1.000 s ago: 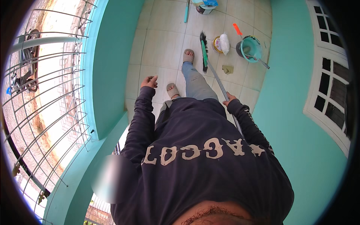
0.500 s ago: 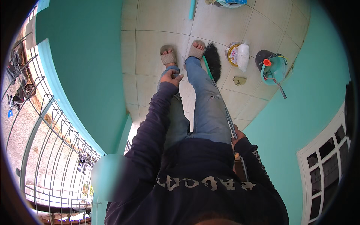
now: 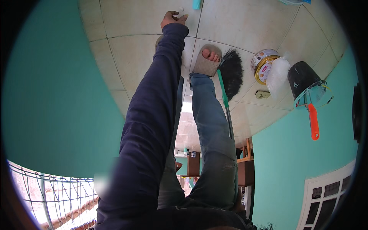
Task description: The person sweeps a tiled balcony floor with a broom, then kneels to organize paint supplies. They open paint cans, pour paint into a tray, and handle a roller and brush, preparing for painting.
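Note:
My left hand (image 3: 173,20) reaches far forward, low over the tiled floor, thumb and fingers apart and nothing between them. Just beyond its fingertips lies a small whitish bit (image 3: 181,9). A broom with black bristles (image 3: 232,74) and a green neck (image 3: 223,89) rests its head on the floor beside my right sandal (image 3: 208,63). Its grey handle (image 3: 229,120) runs back along my right leg and disappears behind it. Only a dark sliver of my right hand (image 3: 239,204) shows beside my right thigh; its fingers are hidden.
To the right stand a round tin with a gold rim (image 3: 263,73), a white plastic bag (image 3: 277,76), a small folded greenish piece (image 3: 262,94) and a black bucket (image 3: 304,78) with an orange-handled tool (image 3: 313,122). A turquoise tube (image 3: 196,4) lies ahead. Green walls flank both sides.
I have bent forward, and my left hand has moved from near my left shin out to the floor ahead. My right hand, earlier around the broom handle, is now almost hidden.

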Action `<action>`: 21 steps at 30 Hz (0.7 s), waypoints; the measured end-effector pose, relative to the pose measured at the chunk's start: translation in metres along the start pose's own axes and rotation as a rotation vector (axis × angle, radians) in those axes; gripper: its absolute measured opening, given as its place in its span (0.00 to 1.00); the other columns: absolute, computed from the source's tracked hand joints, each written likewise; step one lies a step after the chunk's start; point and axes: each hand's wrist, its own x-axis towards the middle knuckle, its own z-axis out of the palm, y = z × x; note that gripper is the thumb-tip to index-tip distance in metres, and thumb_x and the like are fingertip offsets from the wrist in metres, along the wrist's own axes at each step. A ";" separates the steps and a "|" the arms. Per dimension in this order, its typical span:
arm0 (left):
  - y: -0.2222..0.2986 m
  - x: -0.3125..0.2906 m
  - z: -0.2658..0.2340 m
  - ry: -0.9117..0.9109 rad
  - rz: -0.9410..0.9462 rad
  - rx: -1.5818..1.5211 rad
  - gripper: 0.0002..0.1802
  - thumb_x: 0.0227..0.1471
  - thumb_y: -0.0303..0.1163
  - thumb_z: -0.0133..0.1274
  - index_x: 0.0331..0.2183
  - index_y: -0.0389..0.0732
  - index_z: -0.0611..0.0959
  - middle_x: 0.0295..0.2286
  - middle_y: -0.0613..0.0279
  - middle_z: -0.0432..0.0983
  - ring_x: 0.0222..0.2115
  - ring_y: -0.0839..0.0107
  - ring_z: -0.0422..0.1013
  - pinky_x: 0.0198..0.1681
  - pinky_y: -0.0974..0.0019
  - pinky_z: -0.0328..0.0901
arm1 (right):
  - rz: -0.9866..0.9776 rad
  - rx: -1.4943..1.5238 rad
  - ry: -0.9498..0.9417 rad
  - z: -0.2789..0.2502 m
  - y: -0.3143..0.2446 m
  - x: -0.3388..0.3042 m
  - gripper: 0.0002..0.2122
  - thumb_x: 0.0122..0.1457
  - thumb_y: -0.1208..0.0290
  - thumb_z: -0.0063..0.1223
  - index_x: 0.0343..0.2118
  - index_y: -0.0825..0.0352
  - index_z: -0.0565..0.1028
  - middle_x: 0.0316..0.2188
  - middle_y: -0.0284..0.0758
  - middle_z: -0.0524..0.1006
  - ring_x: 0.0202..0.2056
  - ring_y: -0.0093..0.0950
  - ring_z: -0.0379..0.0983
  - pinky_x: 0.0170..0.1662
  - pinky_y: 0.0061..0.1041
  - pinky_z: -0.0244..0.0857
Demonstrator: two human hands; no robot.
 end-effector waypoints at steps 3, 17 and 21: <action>0.007 0.018 0.020 0.106 0.031 -0.008 0.26 0.31 0.42 0.66 0.33 0.38 0.78 0.27 0.58 0.77 0.29 0.65 0.73 0.35 0.66 0.67 | 0.008 0.066 -0.005 0.003 -0.003 0.001 0.45 0.43 0.62 0.58 0.59 0.58 0.39 0.46 0.51 0.66 0.44 0.45 0.68 0.42 0.36 0.63; -0.003 0.001 -0.008 -0.295 -0.088 -0.803 0.09 0.50 0.22 0.48 0.34 0.27 0.73 0.23 0.50 0.74 0.24 0.63 0.73 0.25 0.66 0.70 | -0.263 0.221 0.054 0.027 0.029 0.011 0.49 0.39 0.58 0.63 0.58 0.63 0.39 0.49 0.51 0.64 0.45 0.43 0.68 0.43 0.33 0.64; 0.021 -0.046 -0.069 -0.528 -0.050 -1.070 0.12 0.53 0.31 0.46 0.36 0.32 0.72 0.30 0.50 0.73 0.28 0.66 0.71 0.23 0.64 0.66 | -0.028 0.037 -0.014 -0.002 -0.022 -0.006 0.47 0.42 0.58 0.61 0.58 0.61 0.38 0.47 0.53 0.65 0.45 0.46 0.67 0.43 0.37 0.64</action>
